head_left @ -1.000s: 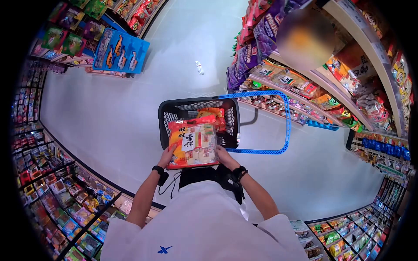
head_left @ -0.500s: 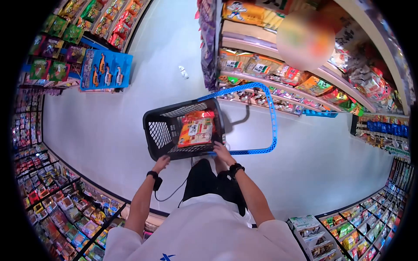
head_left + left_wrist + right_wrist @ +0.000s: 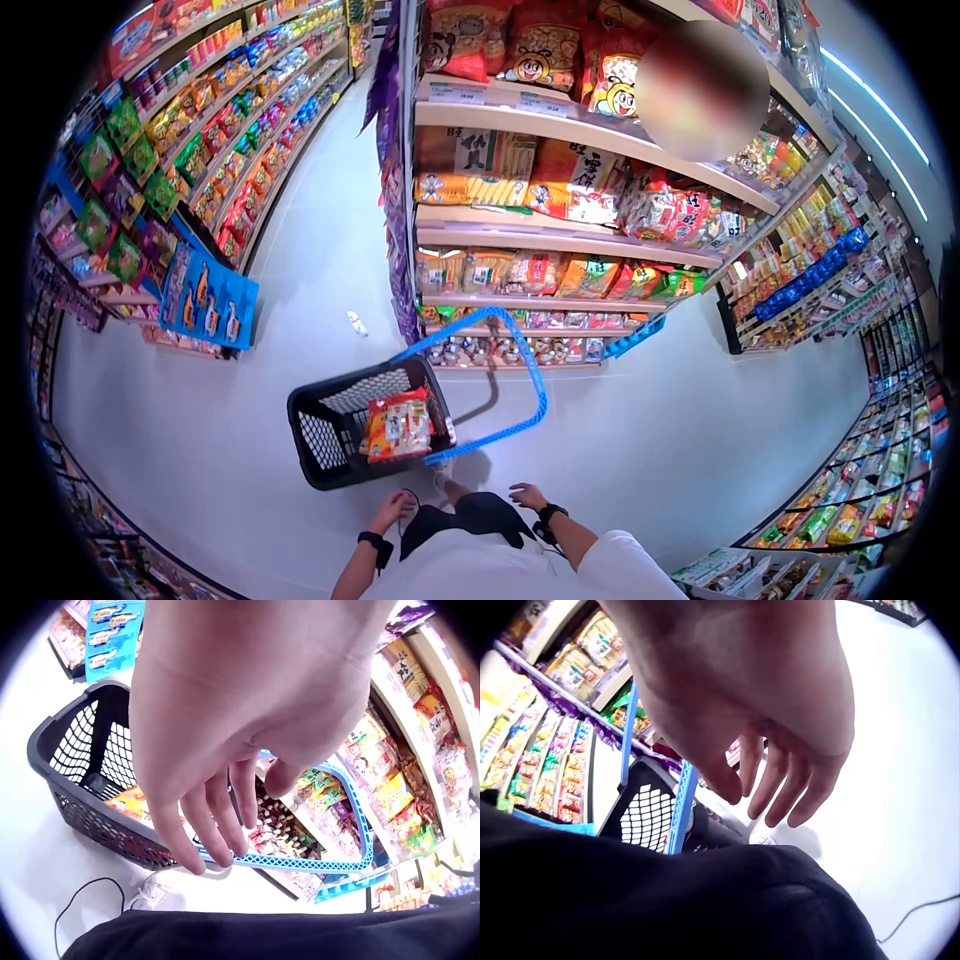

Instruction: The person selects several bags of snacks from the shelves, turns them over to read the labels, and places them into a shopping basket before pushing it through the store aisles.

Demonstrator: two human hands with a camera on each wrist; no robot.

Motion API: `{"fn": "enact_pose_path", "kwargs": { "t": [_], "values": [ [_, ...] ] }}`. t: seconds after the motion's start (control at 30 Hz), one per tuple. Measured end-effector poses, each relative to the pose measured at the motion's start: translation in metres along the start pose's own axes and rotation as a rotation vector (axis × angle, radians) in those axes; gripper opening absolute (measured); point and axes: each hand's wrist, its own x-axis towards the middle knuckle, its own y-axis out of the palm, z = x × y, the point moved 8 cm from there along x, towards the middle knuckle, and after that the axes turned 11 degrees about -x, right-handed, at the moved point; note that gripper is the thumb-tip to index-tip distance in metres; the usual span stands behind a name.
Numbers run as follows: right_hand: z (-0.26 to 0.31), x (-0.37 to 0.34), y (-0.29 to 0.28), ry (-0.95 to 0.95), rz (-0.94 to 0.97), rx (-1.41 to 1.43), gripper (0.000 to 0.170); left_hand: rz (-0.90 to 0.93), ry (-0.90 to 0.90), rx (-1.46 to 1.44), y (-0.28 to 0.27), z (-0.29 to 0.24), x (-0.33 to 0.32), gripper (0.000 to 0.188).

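Observation:
A black basket (image 3: 322, 432) stands on the floor with its blue handle (image 3: 541, 385) lowered to the right. Inside lie red and orange snack bags (image 3: 400, 428). Just below the basket's near side is the left hand (image 3: 394, 508), empty; in the left wrist view this hand (image 3: 240, 712) has its fingers loosely bent and hanging. The right hand (image 3: 528, 496) is empty too, right of the dark shorts and below the handle. Seen in the right wrist view, the right hand (image 3: 757, 720) hangs with relaxed fingers, the handle (image 3: 681, 810) behind it.
Ahead and to the right rises a shelf unit (image 3: 600, 240) filled with snack bags. At left are more shelves and a blue display (image 3: 208, 300). A small white item (image 3: 356, 323) lies on the floor between them. Shelves also line the right side (image 3: 850, 440).
The large bag that both hands held went down into the basket and was let go. Both hands have drawn back toward the body, and the head view has tilted up toward the shelves.

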Motion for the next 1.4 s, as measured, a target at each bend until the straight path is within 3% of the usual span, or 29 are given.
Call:
{"fn": "enact_pose_path", "kwargs": {
  "t": [0.03, 0.1, 0.17, 0.23, 0.33, 0.43, 0.53, 0.67, 0.8, 0.9, 1.0, 1.03, 1.07, 1.1, 1.13, 1.23, 1.27, 1.33, 1.4],
  "values": [
    [0.0, -0.015, 0.012, -0.05, 0.052, -0.031, 0.038, -0.037, 0.052, -0.072, -0.003, 0.013, -0.011, 0.026],
    [0.005, -0.032, 0.036, -0.071, 0.148, 0.295, 0.031, -0.037, 0.078, -0.11, -0.008, 0.046, -0.021, 0.027],
    [0.023, -0.064, 0.045, -0.182, 0.096, 0.112, 0.028, -0.149, -0.054, -0.093, -0.02, 0.107, -0.026, 0.031],
    [0.029, -0.077, 0.055, -0.46, 0.117, -0.014, 0.027, -0.157, -0.168, -0.073, -0.021, 0.159, -0.05, 0.031],
    [0.018, -0.082, 0.047, -0.447, 0.107, -0.082, 0.026, -0.21, -0.232, -0.049, -0.013, 0.199, -0.096, 0.028],
    [-0.006, -0.079, 0.025, -0.337, 0.155, 0.125, 0.026, -0.217, -0.171, -0.054, -0.007, 0.222, -0.124, 0.025],
    [-0.02, -0.078, -0.001, -0.238, 0.074, 0.107, 0.027, -0.186, -0.086, 0.086, 0.0, 0.231, -0.137, 0.024],
    [-0.033, -0.078, -0.029, -0.224, 0.116, 0.157, 0.025, -0.212, -0.168, 0.17, 0.014, 0.226, -0.133, 0.027],
    [-0.045, -0.076, -0.074, -0.254, 0.162, -0.091, 0.027, -0.159, -0.291, 0.146, 0.069, 0.183, -0.089, 0.037],
    [-0.061, -0.067, -0.125, -0.191, 0.119, 0.184, 0.028, -0.098, -0.307, 0.126, 0.103, 0.164, -0.012, 0.04],
    [-0.107, -0.044, -0.171, -0.144, 0.004, 0.197, 0.028, -0.003, 0.03, 0.355, 0.146, 0.088, 0.073, 0.031],
    [-0.12, -0.041, -0.183, -0.134, -0.026, 0.199, 0.029, -0.134, 0.127, 0.503, 0.171, 0.025, 0.07, 0.03],
    [-0.124, -0.047, -0.192, -0.059, -0.004, 0.25, 0.03, -0.093, 0.28, 0.4, 0.179, 0.005, 0.103, 0.032],
    [-0.13, -0.051, -0.2, -0.015, 0.01, 0.263, 0.031, -0.051, 0.504, 0.417, 0.204, -0.058, 0.094, 0.032],
    [-0.137, -0.058, -0.206, 0.033, 0.023, 0.277, 0.031, -0.112, 0.497, 0.509, 0.225, -0.124, 0.077, 0.03],
    [-0.141, -0.07, -0.217, 0.058, 0.056, 0.356, 0.034, -0.266, 0.933, 0.636, 0.237, -0.28, 0.087, 0.033],
    [-0.139, -0.072, -0.221, 0.074, 0.033, 0.362, 0.035, -0.277, 0.895, 0.619, 0.233, -0.327, 0.1, 0.038],
    [-0.138, -0.08, -0.221, 0.111, 0.002, 0.379, 0.036, -0.417, 1.193, 0.91, 0.225, -0.405, 0.125, 0.048],
    [-0.13, -0.081, -0.216, 0.14, -0.008, 0.418, 0.036, -0.488, 1.217, 1.12, 0.228, -0.469, 0.138, 0.055]
  ]
}}
